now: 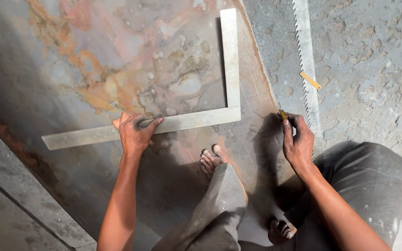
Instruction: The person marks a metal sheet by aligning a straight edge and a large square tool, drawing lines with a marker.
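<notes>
Two bare feet [215, 160] lower centre on one rusty sheet [94, 56]. Left hand [135, 132] presses one square [182, 122] mid-frame; right hand [298, 142] pinches marker [282, 114] at sheet's curved right edge. One saw blade [307, 60] beyond.

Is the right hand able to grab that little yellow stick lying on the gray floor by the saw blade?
Probably yes. The right hand already pinches a small yellow marker, though. The yellow stick lies in the open on the concrete floor, just past the saw blade, with nothing covering it.
</notes>
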